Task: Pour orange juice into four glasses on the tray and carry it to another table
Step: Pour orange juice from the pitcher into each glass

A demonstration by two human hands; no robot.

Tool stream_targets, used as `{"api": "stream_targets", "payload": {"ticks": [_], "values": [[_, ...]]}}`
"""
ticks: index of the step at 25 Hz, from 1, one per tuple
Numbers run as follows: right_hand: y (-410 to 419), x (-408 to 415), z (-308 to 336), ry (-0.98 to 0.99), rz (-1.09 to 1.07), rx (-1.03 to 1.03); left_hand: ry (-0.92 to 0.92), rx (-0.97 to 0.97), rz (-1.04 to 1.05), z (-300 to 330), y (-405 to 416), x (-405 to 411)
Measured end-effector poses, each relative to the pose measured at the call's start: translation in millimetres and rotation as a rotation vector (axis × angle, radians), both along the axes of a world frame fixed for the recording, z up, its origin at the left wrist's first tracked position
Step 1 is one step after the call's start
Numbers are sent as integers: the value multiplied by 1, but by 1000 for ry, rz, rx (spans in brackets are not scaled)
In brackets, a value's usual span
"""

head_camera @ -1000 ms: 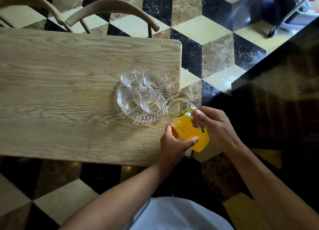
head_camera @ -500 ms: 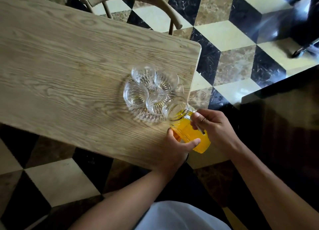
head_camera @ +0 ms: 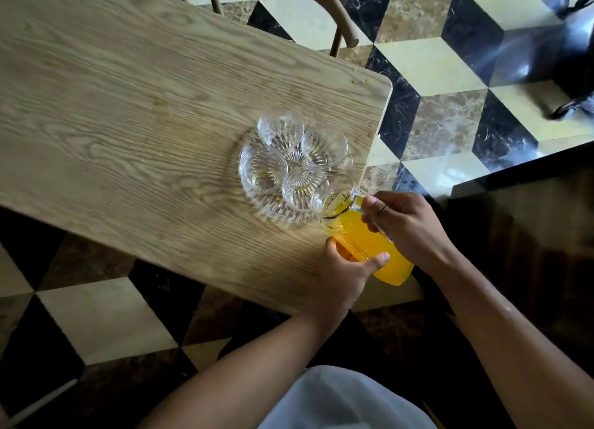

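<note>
Pretty fragile, slippery stuff here: four empty clear glasses [head_camera: 302, 161] are clustered on a ribbed glass tray [head_camera: 254, 200] at center frame, near the wooden table's [head_camera: 128, 123] right edge, so the tray is probably best lifted by opposite rims. Lower right of center, a likely heavy glass jug [head_camera: 363, 235] of orange juice is tipped toward the nearest glass, its body cupped by the left hand [head_camera: 347, 274] and its handle gripped by the right hand [head_camera: 405, 229].

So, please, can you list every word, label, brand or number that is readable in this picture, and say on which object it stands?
None: no text can be read anywhere.
Clear glass jug of orange juice: no label or marks visible.
Four clear ribbed glasses and round clear glass tray: only moulded ribs, no writing.
Light wooden table: only wood grain.
Dark object on the floor at far right: blurred, no writing can be made out.
</note>
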State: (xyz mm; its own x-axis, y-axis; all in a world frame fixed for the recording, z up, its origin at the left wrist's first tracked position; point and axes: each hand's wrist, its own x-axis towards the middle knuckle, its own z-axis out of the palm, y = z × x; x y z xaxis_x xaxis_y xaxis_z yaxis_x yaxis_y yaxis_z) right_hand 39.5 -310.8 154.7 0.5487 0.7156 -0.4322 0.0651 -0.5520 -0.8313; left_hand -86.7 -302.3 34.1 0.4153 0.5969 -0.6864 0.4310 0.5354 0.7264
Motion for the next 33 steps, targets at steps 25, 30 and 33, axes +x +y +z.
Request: {"api": "stream_targets", "payload": {"ticks": [25, 30, 33], "values": [[31, 9, 15, -165, 38, -171, -90, -154, 102, -2, -8, 23], [36, 8, 16, -185, 32, -188, -92, -208, 107, 0, -7, 22], [38, 9, 15, -187, 23, -192, -120, -236, 105, 2, -6, 22]]}}
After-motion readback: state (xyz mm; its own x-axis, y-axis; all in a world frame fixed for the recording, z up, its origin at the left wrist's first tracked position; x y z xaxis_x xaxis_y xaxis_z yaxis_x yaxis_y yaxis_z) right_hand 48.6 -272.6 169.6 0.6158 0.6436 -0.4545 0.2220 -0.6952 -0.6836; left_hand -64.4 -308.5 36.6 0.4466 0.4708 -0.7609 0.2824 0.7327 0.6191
